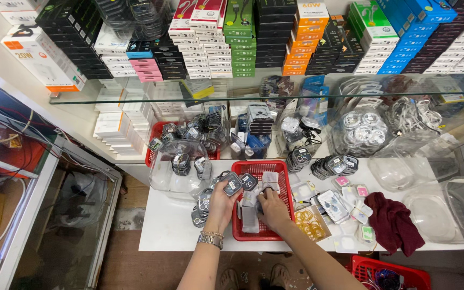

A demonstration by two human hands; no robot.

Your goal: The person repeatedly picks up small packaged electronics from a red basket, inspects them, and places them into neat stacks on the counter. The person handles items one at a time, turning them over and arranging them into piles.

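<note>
My left hand (222,203), with a metal watch at the wrist, holds a small dark packaged item (232,185) just over the left edge of a red plastic basket (262,166) on the white table. My right hand (273,208) reaches into the basket and its fingers close on small grey-and-white packets (251,210) lying inside. A stack of similar dark packaged items (201,207) sits on the table just left of my left hand.
A clear plastic tub (174,174) stands left of the basket. Right of it lie rubber bands (311,223), small boxes, a dark red cloth (394,223) and clear containers (430,209). A glass shelf (135,98) with stacked boxes hangs behind. Another red basket (390,271) sits below right.
</note>
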